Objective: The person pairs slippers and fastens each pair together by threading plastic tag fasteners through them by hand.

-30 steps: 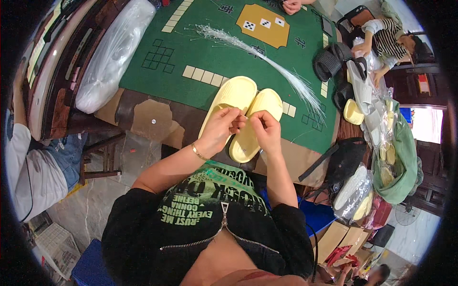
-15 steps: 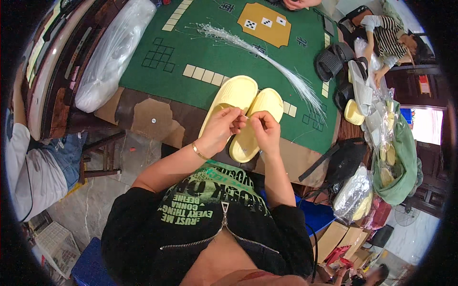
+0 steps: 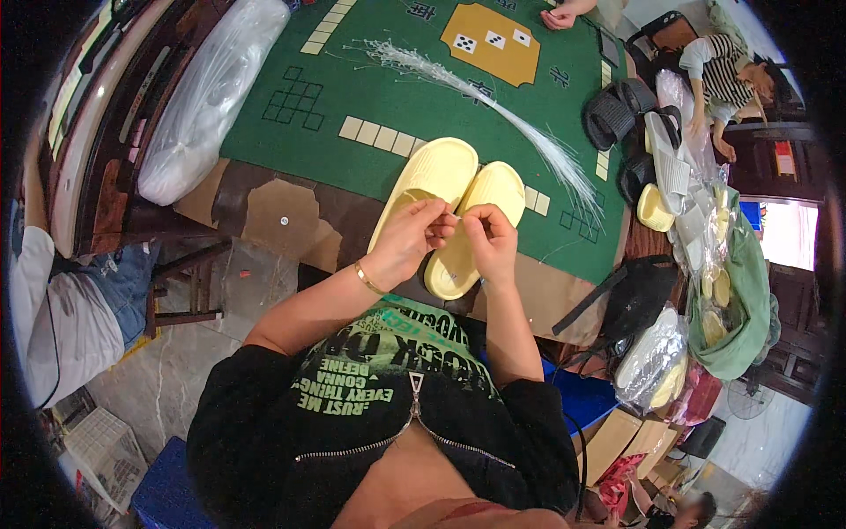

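Note:
A pair of pale yellow slippers lies side by side at the near edge of the green table: the left slipper [image 3: 443,167] and the right slipper [image 3: 499,187]. Above them, my left hand [image 3: 410,236] pinches thumb to fingertips. Close beside it my right hand [image 3: 493,247] pinches too. A small white thread-like piece [image 3: 455,214] shows between the two sets of fingertips; its ends are hidden by the fingers. Farther off on the table lies a fanned bundle of thin white plastic strands [image 3: 511,115], apart from both hands.
A long clear plastic bag [image 3: 216,97] lies at the table's left. Black slippers [image 3: 610,115], grey slippers [image 3: 667,167] and a yellow slipper [image 3: 654,208] crowd the right edge, with bagged slippers [image 3: 652,361] below. Another person's hand [image 3: 564,14] rests at the far side.
My hands and the yellow slippers hold nearly the same place. At the far side another person's hand has shifted right; the person in stripes at right has moved their arms.

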### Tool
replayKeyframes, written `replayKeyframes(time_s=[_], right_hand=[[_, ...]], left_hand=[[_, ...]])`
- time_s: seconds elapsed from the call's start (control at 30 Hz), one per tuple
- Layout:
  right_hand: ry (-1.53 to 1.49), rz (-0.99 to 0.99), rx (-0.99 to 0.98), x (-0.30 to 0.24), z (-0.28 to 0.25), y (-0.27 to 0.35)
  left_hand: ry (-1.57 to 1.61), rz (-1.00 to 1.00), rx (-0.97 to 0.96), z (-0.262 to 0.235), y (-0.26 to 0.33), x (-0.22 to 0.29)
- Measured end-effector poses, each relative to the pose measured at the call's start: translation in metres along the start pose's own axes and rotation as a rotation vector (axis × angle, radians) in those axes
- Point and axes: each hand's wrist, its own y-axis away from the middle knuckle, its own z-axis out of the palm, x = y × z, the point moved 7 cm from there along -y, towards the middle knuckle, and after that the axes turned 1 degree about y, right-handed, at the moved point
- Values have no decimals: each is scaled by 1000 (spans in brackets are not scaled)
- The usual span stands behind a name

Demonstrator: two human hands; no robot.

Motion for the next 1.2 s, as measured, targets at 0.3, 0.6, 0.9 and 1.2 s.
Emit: replayKeyframes(time_s=[0.3,0.6,0.9,1.2], right_hand=[[16,-60,31,5,0,1],[116,-110,34,1,3,1],[271,-185,52,-3,4,2],[159,-137,153,-3,6,6]], left_hand=[[16,-29,-28,3,2,-3],[-18,-30,-30,3,4,-6],[-84,-1,-25,-1,2,-8],[-289,172,51,-3,-3,2]])
